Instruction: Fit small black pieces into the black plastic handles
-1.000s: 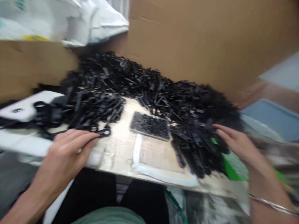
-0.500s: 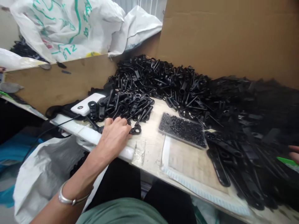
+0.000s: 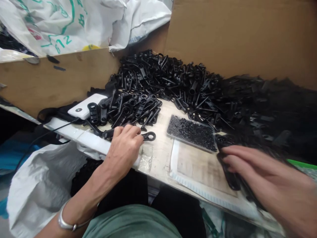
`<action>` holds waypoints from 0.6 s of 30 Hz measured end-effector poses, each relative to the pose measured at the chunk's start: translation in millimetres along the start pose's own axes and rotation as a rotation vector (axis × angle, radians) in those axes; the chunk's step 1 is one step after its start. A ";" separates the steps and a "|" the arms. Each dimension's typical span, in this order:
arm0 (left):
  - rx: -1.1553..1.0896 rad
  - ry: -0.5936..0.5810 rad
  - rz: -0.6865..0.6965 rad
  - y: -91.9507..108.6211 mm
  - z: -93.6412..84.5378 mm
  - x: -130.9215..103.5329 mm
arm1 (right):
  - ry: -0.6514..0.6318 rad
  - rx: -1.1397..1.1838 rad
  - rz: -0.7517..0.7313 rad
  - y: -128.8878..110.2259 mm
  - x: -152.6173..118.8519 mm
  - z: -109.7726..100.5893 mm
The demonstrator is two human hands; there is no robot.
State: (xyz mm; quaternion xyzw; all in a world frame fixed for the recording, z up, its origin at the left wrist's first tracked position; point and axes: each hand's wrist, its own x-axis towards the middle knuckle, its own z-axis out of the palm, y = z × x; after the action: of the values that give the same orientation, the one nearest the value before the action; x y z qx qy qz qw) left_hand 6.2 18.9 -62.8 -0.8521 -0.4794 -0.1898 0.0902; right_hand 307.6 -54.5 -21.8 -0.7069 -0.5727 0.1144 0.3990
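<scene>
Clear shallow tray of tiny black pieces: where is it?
Head view: the tray sits right of centre on the pale tabletop, left of the person's blurred right hand, in front of the heap of black parts.

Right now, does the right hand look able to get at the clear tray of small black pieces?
Probably yes: the right hand is close to the right end of the clear tray, and nothing seems to lie over the small black pieces inside. Blur hides whether that hand is free.
</scene>
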 end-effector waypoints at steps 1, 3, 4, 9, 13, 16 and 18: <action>-0.023 0.026 0.027 5.8 -1.1 -0.8 | -0.059 0.060 -0.036 -5.1 -4.2 11.9; -0.057 0.073 0.082 17.4 -2.3 -1.7 | -0.194 0.198 -0.010 -12.2 -11.4 34.4; -0.066 0.089 0.101 22.7 -2.3 -1.9 | -0.247 0.247 0.008 -14.4 -14.5 44.2; -0.115 0.081 0.138 40.4 1.8 -1.4 | -0.397 0.334 0.073 -15.8 -23.7 71.0; -0.180 -0.011 0.151 48.4 4.6 -1.3 | -0.439 0.336 0.085 -14.0 -25.5 74.0; -0.221 -0.072 0.154 53.3 5.6 -1.1 | -0.429 0.339 0.111 -12.9 -26.9 75.2; -0.252 -0.096 0.153 55.1 6.3 -1.1 | -0.405 0.376 0.174 -12.9 -27.8 76.8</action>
State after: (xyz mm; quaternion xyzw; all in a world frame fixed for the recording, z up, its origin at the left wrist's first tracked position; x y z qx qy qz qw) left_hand 54.0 -8.7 -67.4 -0.8988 -0.3891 -0.2000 -0.0262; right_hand 242.0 -45.9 -71.4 -0.6298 -0.5466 0.3910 0.3894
